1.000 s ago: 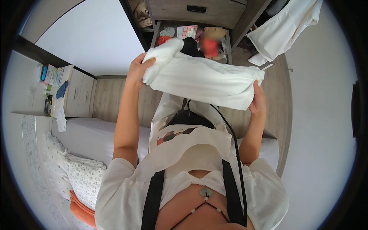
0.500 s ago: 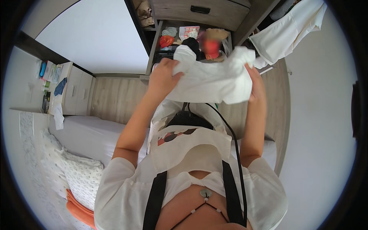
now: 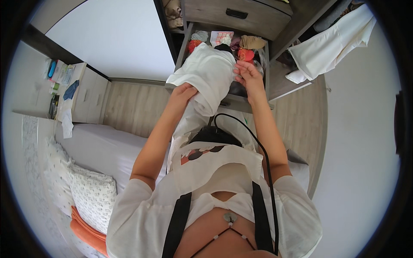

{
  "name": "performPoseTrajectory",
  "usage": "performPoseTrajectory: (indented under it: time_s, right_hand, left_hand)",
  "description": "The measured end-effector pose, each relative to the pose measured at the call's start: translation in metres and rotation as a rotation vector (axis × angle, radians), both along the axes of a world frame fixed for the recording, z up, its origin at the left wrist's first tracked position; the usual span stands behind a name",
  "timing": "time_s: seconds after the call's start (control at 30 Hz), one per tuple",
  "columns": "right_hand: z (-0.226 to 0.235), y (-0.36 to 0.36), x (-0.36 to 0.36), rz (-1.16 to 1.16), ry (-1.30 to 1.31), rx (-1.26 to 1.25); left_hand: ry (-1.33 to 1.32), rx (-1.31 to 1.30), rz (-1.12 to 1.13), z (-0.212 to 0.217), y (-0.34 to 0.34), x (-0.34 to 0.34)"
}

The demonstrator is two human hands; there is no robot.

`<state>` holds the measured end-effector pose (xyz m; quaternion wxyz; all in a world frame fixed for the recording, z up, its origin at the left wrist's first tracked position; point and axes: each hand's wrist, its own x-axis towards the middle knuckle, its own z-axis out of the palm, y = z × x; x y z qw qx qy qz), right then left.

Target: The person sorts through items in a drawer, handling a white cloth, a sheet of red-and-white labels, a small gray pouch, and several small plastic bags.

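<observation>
Between the two raised hands, a folded white cotton garment (image 3: 209, 73) lies over the front edge of an open grey wooden drawer (image 3: 223, 99), so the folding looks finished, while the cloth is not yet fully down inside. Judging from this, the placing is the part that remains. The left hand (image 3: 183, 92) is closed around the near lower corner of the garment, with fingers curled into the fabric. The right hand (image 3: 247, 74) pinches the far side of the cloth with bent fingers, half closed. Just beyond the right hand, small rolled clothes in red, pink and beige (image 3: 241, 45) fill the back of the drawer. Well to the right of this hand, another white cloth (image 3: 331, 43) hangs from a shelf.
</observation>
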<state>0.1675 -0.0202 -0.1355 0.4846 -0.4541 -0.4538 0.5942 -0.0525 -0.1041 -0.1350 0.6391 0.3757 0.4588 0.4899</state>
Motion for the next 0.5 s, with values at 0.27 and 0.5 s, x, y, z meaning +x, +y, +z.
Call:
performPoseTrajectory:
  time_s: [0.27, 0.5]
  right_hand:
    - [-0.019, -0.014, 0.012, 0.176, -0.621, 0.377]
    - [0.021, -0.024, 0.001, 0.134, -0.985, 0.814]
  left_hand:
    - [0.962, 0.534, 0.045, 0.018, -0.027, 0.033]
    - [0.662, 0.503, 0.128, 0.007, -0.006, 0.014]
